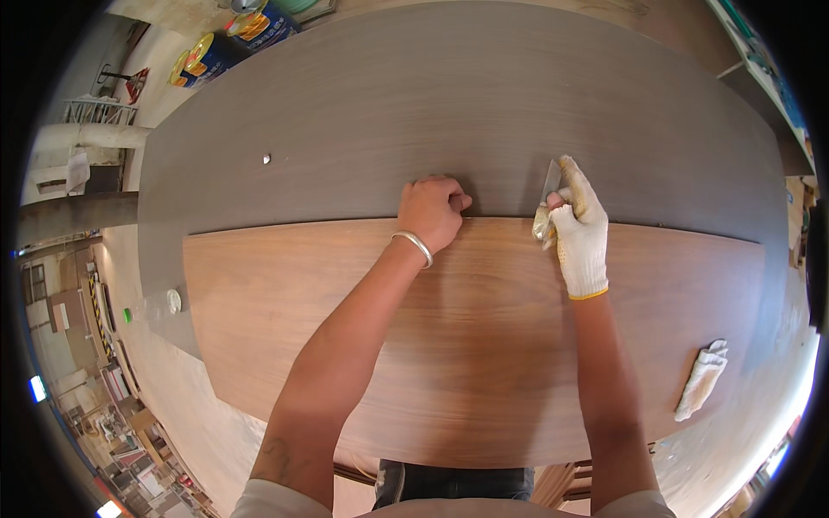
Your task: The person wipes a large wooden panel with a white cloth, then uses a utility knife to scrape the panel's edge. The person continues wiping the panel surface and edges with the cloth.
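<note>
A brown wood-grain panel (484,345) lies on a larger grey board (345,129), its far edge running crosswise over the grey surface. My left hand (432,210), bare with a silver bangle at the wrist, rests at that edge with its fingers curled and closed. What they pinch, if anything, is hidden. To its right, my right hand (580,229) wears a white knit glove with some bare fingertip showing. It grips a flat-bladed scraper (551,180), blade pointing away from me over the grey board, with the index finger stretched alongside. The scraper's handle is mostly covered by the hand.
A folded white cloth or glove (701,380) lies on the panel's right side. A small shiny piece (267,159) sits on the grey board at left. Blue and yellow cans (207,56) stand beyond the far left edge. A white round item (174,300) is near the left edge.
</note>
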